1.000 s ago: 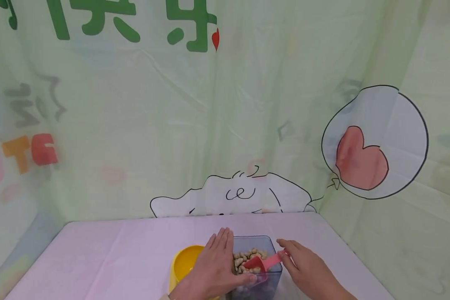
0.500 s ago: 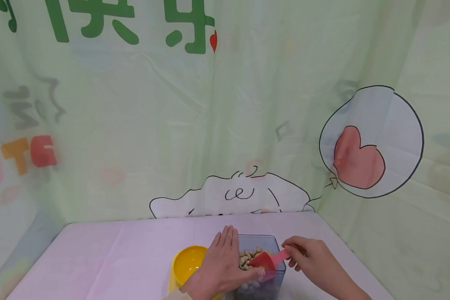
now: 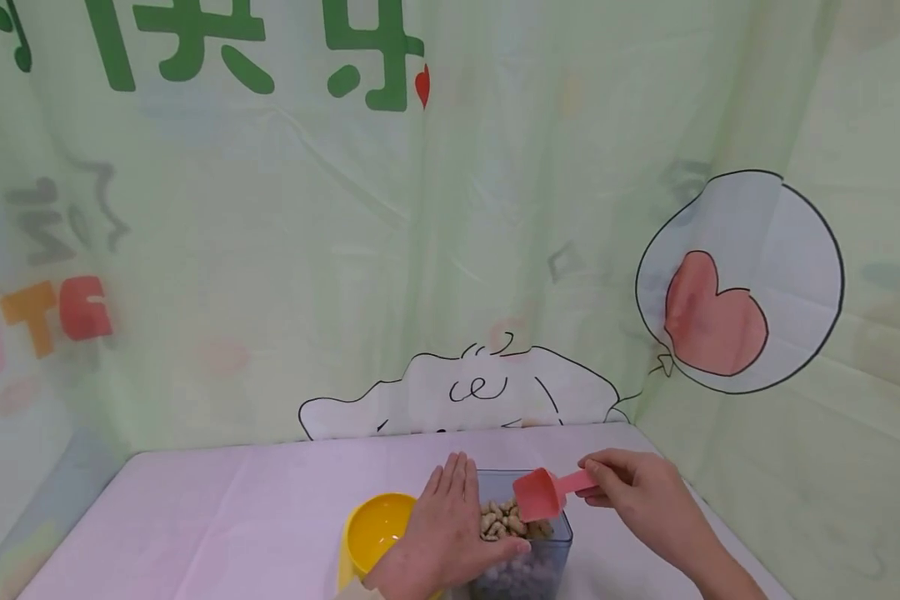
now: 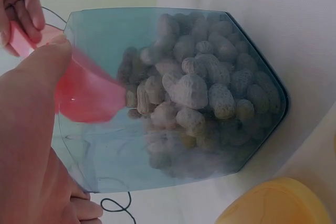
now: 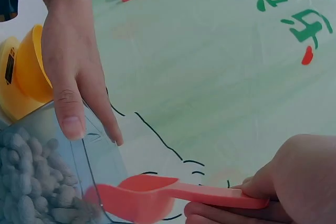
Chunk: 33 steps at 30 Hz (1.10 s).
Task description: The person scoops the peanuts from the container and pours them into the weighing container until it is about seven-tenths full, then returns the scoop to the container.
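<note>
A see-through bluish container (image 3: 521, 558) holds several unshelled peanuts (image 3: 498, 521). My left hand (image 3: 442, 529) lies with straight fingers along its left side, the thumb across the near rim. In the right wrist view that hand (image 5: 71, 72) reaches down over the rim. My right hand (image 3: 645, 500) pinches the handle of a pink scoop (image 3: 537, 495) between thumb and fingers. The scoop's bowl hangs over the right part of the container, above the peanuts, and no peanut shows in it. Through the wall, the left wrist view shows the scoop (image 4: 89, 93) as well.
Left of the container, partly behind my left hand, stands a yellow bowl (image 3: 371, 533). It sits on a yellow base (image 5: 8, 80) with a dark panel. A pale pink cloth (image 3: 232, 517) covers the table. A printed curtain (image 3: 495, 208) hangs behind and at the sides.
The scoop has risen out of the peanuts and moved slightly right with my right hand, which has firmed its hold on the handle. My left hand and the container shifted slightly right earlier.
</note>
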{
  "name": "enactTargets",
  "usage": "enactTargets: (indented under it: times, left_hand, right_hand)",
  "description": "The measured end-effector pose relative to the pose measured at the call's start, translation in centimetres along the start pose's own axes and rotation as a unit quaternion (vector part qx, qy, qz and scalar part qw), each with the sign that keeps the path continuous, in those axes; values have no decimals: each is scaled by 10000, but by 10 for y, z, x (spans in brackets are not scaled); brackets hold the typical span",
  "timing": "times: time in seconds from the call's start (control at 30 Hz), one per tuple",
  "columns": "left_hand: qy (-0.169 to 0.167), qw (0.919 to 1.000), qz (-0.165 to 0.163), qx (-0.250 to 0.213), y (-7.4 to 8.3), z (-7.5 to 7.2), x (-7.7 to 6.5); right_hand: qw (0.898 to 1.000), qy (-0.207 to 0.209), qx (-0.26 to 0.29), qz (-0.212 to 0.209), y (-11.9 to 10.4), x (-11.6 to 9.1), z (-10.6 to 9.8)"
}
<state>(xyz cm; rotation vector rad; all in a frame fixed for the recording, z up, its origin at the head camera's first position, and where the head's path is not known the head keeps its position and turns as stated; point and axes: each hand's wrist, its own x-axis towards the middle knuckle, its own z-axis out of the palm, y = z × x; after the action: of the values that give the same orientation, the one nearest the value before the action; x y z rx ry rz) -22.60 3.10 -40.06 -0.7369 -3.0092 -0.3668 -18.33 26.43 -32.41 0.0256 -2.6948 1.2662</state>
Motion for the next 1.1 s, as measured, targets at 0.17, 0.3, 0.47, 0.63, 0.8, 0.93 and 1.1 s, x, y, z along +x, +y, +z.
enactTargets:
  times: [0.17,0.3,0.47,0.63,0.8,0.93,1.1]
  left_hand:
    - [38,10000,44,-20,-2,-2,0]
    - [81,9999,68,-50,-3,-3,-1]
    - [87,9999,70,-124,-1,-3,-2]
    - [129,9999,66,-9,2,-4,-3]
    - [150,9999,31,46,3,-4,-3]
    - [143,9999,20,1,1,-4,-3]
    - [102,9999,9,-127,1,-4,-3]
  right_hand:
    - [9921,408,-895,-781,-13,-3,1]
    - [9842,380,-1259,-1188,-19,-2,9]
    - [9878,86,-1237,-942,-20,-1,16]
    - [9922,-235,-918,-812,-16,1,15]
    - [9928,-681,-519,-838,-11,4,10]
    - [9917,-1142,-33,-584,-4,8,10]
    - [9915,-1278,225,31,2,9,19]
